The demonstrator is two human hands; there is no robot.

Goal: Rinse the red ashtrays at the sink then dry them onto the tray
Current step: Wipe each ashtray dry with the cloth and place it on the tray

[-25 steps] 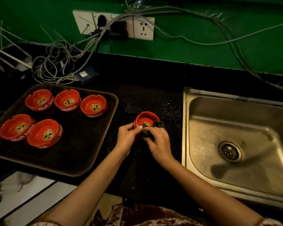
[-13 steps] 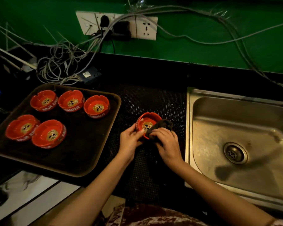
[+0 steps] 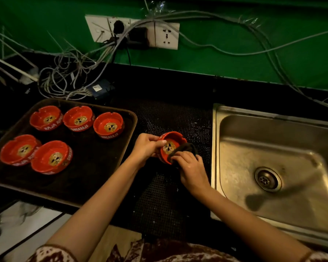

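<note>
Two forearms: I see both coming up from the bottom edge, bare, over a patterned garment (image 3: 159, 250).
Right hand (image 3: 192, 172): fingers curled round a dark cloth (image 3: 187, 148), pressing it against the right rim of the held ashtray (image 3: 170, 144).
Left hand (image 3: 147, 146): grips the held ashtray from its left side, with one digit lying over the rim.
Held ashtray: red with a gold emblem inside, tilted toward me, over the mat between the tray and the sink; I cannot tell whether it touches the mat.
Mat (image 3: 174, 118): black and dotted, with pale flecks scattered on it.
Tray (image 3: 95, 167): dark, rounded corners, just left of the mat.
Near row on tray: near-left ashtray (image 3: 19, 149) and near-right ashtray (image 3: 52, 156), upright, side by side and touching or nearly so.
Far row on tray: far-left ashtray (image 3: 45, 118), far-middle ashtray (image 3: 79, 119), far-right ashtray (image 3: 109, 125), all upright and close together.
Sink (image 3: 273, 144): steel, right of the mat, drain (image 3: 267, 179) in the basin floor.
Cables (image 3: 68, 82): a grey tangle behind the tray, running up to the socket plate (image 3: 167, 35).
Wall (image 3: 235, 44): green, behind the black counter.
</note>
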